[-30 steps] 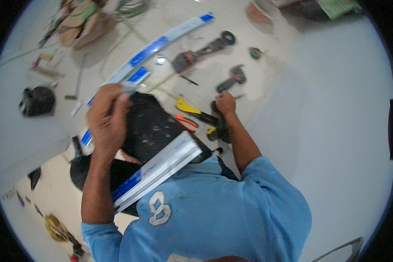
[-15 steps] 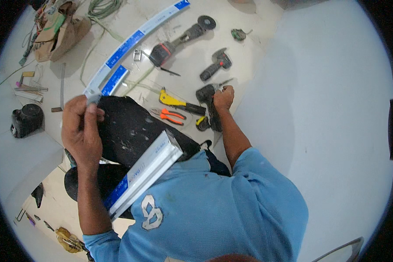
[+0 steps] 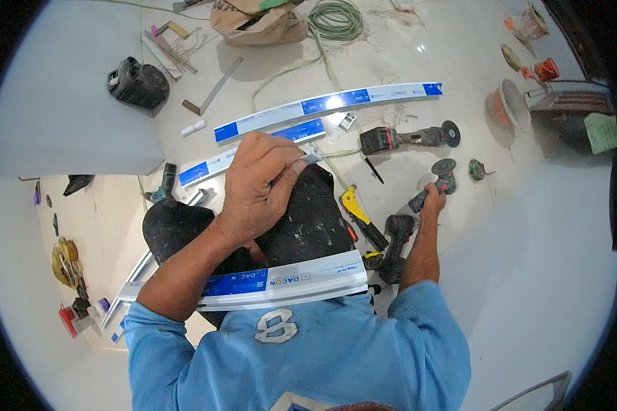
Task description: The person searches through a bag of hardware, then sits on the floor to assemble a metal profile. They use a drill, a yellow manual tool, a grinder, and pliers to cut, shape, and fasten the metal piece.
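My left hand [image 3: 259,185] is closed in a pinch on a small grey metal piece [image 3: 311,158] above my knee. Off to the right, my right hand [image 3: 432,198] is wrapped round the handle of a small cordless grinder [image 3: 447,179] with a round disc, low over the floor. Across my lap lies a white aluminium profile [image 3: 319,279] with blue film, partly covered by my left forearm. A cordless drill [image 3: 396,250] stands close to my right forearm, beside a yellow-and-black riveter [image 3: 363,218].
Beyond my knees lie a long blue-and-white profile [image 3: 336,103], a shorter one [image 3: 206,168] and a larger grinder [image 3: 408,139]. Farther off are a square [image 3: 214,85], a black container [image 3: 138,82], a sack [image 3: 257,24] and a coiled hose [image 3: 336,20]. A bucket [image 3: 507,106] sits at right.
My right hand has left the drill and taken hold of the small grinder. The view has turned, and the profile on my lap lies nearly crosswise. My left hand still pinches the metal piece.
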`<action>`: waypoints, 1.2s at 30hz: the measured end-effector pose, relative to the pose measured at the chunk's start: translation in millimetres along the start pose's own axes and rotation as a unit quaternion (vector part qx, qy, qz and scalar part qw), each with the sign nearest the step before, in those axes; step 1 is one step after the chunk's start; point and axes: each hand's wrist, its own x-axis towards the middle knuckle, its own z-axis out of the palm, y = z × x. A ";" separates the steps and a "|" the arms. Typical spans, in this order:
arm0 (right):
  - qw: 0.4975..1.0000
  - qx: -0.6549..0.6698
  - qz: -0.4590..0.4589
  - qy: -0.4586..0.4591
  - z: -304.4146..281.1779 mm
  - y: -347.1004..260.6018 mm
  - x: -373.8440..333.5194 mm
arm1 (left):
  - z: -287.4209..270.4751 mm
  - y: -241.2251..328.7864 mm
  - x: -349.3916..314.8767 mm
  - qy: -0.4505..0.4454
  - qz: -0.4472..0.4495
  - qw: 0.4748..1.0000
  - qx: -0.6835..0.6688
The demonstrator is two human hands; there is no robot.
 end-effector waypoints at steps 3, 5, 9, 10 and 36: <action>0.972 0.124 -0.175 -0.095 19.5 -81.9 -106.8 | 0.3 -2.6 -9.2 -0.001 0.010 0.999 0.040; 0.941 0.151 -0.181 -0.244 4.0 -156.7 -162.0 | 0.9 -0.6 -11.8 0.001 0.022 0.999 0.033; 0.886 0.154 -0.133 -0.416 -15.0 -231.2 -221.6 | 0.6 2.9 -23.4 0.024 0.012 0.999 0.040; 0.894 0.131 -0.113 -0.414 -16.3 -245.3 -241.2 | 2.3 2.0 -24.7 0.028 0.010 0.999 0.035; 0.703 -0.106 -0.345 -0.613 31.3 -319.8 -303.8 | 4.4 -7.1 -29.4 0.054 0.002 0.998 0.014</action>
